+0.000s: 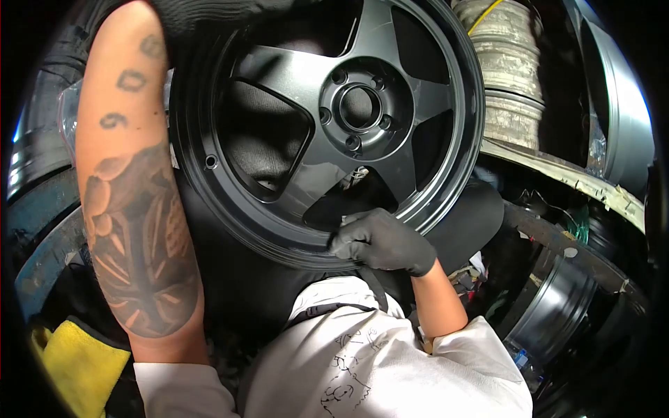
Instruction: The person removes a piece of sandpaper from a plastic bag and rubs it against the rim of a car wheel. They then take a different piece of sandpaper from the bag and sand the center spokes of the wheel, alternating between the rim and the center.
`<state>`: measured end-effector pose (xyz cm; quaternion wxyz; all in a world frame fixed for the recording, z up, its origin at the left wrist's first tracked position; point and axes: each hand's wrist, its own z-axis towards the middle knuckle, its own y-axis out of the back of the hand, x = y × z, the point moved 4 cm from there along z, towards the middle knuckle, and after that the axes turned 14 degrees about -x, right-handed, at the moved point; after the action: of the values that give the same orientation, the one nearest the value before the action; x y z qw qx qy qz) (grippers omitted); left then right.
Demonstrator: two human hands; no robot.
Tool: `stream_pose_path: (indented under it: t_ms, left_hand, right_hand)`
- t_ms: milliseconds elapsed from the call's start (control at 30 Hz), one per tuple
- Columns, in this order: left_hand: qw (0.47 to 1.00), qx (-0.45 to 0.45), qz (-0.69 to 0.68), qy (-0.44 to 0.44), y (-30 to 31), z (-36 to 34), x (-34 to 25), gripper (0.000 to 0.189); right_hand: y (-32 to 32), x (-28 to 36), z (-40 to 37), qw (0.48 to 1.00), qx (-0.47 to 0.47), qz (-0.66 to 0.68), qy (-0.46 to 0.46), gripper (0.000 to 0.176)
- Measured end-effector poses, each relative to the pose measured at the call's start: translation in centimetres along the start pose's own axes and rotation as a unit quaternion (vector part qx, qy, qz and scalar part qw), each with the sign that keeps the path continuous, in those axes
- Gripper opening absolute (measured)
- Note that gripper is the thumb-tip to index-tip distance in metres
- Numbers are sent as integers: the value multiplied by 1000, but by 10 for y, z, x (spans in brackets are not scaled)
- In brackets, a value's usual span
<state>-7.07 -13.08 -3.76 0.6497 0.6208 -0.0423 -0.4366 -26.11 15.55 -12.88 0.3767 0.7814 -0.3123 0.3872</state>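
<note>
While the wheel [373,136] is lit from above: its near rim [268,233] is touched by the right fingers [352,235], and its hub is set beyond them.
Right hand [390,245]: gloved in black, with the fingers bent at the rim; whether the edge or a thin pad is pinched cannot be told.
Left hand: not shown; only the bare left arm [143,230] is seen, well to the left of the right fingers, so a steadying hold cannot be confirmed.
Underside: what the wheel is borne by is hidden; it could be tipped or turned if it were pressed hard at the near rim alone.
Gloss: the dark surface could be scuffed if grit were trapped under the glove.
Spoke [317,184]: beyond and left of the fingers; they could be jammed against it if a push were overrun.
Shirt [390,348]: on the near side of the fingers; it could be smeared by too close a lean.
Spare wheel [557,306]: right of the fingers, well apart; it could be knocked by a wide elbow.
</note>
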Motion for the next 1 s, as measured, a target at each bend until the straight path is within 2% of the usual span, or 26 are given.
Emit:
stream_pose_path:
  t_ms: [33, 133, 267, 300, 400, 533, 600, 633, 700, 767, 867, 933, 1000]
  left_hand:
    - [1000, -3, -12, 15, 10, -6, -14, 42]
    - [990, 76, -29, 118, 16, 1, -14, 41]
    - [985, 87, -84, 123, 20, -6, -22, 43]
    - [991, 60, -55, 102, 16, -9, -28, 44]
    - [997, 51, -14, 52, 19, -10, -35, 45]
    - [998, 37, -46, 8, -14, 9, 11, 47]
    - [992, 4, 17, -121, 2, 1, -10, 40]
    - [974, -6, 63, -220, -9, 2, 4, 38]
    - [940, 8, 147, -306, -16, -3, 12, 35]
    - [927, 55, 219, -299, -17, 2, 1, 31]
    - [959, 30, 98, -265, -7, 0, -20, 27]
    - [995, 57, 22, -80, 4, -5, -28, 25]
    - [995, 59, 30, -74, 4, -9, -26, 24]
  right_hand:
    - [-3, 3, 4, 1000, -5, 10, -6, 12]
    - [-4, 11, 8, 997, -52, 40, -34, 15]
    - [-10, 26, 18, 997, -65, 29, -10, 21]
    - [-19, 22, 17, 997, -70, 7, -13, 21]
    - [-23, 18, 15, 998, -63, 11, -1, 22]
    - [-30, 41, 32, 996, -72, 0, -45, 18]
    - [-28, 36, 26, 995, -96, 5, 5, 17]
    - [-28, 35, 21, 994, -103, 10, 28, 16]
    - [-27, 33, 14, 996, -92, 4, 1, 14]
    - [-28, 32, 15, 996, -89, -10, -5, 13]
    - [-34, 36, 26, 995, -91, -44, 16, 13]
    - [-27, 37, 15, 995, -97, -17, 2, 12]
    - [-22, 31, 3, 995, -93, -6, -44, 11]
